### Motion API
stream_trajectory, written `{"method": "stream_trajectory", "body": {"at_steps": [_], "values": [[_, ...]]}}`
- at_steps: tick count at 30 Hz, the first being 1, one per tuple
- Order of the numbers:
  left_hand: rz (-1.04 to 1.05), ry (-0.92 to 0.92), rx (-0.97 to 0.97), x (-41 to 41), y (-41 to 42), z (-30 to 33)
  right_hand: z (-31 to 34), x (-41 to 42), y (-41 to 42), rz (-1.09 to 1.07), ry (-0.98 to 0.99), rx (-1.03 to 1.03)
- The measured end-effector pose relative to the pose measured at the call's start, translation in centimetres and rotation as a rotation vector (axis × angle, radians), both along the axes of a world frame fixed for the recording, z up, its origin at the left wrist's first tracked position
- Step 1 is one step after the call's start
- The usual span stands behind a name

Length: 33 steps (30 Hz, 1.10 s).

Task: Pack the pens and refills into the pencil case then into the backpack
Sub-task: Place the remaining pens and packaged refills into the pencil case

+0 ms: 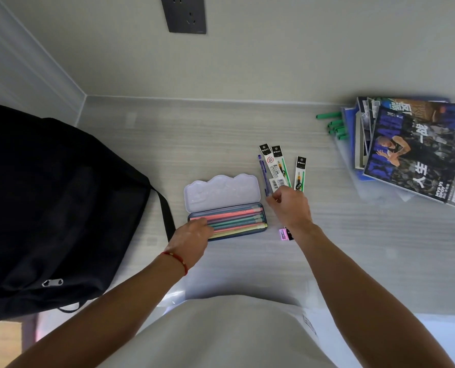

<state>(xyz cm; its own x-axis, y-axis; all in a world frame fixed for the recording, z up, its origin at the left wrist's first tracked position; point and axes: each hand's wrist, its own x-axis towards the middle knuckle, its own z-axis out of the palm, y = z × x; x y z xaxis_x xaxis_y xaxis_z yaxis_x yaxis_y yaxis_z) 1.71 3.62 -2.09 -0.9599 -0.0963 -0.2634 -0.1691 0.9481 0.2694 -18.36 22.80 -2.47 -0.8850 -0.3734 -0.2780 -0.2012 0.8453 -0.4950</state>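
At frame centre, the left hand rests flat, unclenched, on the open pencil case; the right hand pinches a refill packet.

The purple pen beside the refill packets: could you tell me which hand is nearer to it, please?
Right. The right hand is at the near end of the purple pen, fingertips about touching it. The left hand rests on the open pencil case, well to the pen's left.
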Motion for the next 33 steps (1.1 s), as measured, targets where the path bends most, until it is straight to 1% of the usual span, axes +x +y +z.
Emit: {"method": "stream_trajectory", "body": {"at_steps": [2, 6, 8, 13, 16, 20, 23, 27, 30, 33], "values": [[0.012, -0.012, -0.011, -0.2, 0.1, 0.2, 0.0, -0.3, -0.9, 0.007, 0.015, 0.062], [-0.006, 0.113, 0.026, -0.5, 1.4, 0.8, 0.1, -1.0, -2.1, 0.042, 0.003, 0.243], [-0.027, 0.137, 0.065, -1.1, 2.6, 1.1, 0.1, -1.1, -2.3, 0.057, -0.005, 0.285], [-0.060, 0.109, 0.043, -1.9, 3.8, 0.8, 0.3, -1.0, -1.7, 0.045, -0.071, 0.183], [-0.060, 0.139, 0.051, -1.8, 3.2, 1.0, 0.3, -0.4, -0.2, -0.010, -0.124, 0.086], [-0.105, 0.077, 0.003, -2.5, 3.1, 0.4, 0.1, 0.9, 1.6, -0.092, -0.218, -0.032], [-0.061, 0.054, 0.033, -3.1, 3.3, 0.0, 0.4, 1.8, 2.0, -0.136, -0.279, -0.111], [-0.046, 0.092, 0.062, -2.7, 3.2, -0.4, 0.8, 2.4, 2.2, -0.104, -0.261, -0.153], [-0.018, 0.089, 0.115, -2.6, 3.2, -0.3, 1.0, 2.6, 2.3, -0.074, -0.243, -0.156], [0.052, 0.126, 0.199, -2.4, 3.0, 0.1, 1.2, 2.6, 2.4, 0.009, -0.216, -0.144]]}}
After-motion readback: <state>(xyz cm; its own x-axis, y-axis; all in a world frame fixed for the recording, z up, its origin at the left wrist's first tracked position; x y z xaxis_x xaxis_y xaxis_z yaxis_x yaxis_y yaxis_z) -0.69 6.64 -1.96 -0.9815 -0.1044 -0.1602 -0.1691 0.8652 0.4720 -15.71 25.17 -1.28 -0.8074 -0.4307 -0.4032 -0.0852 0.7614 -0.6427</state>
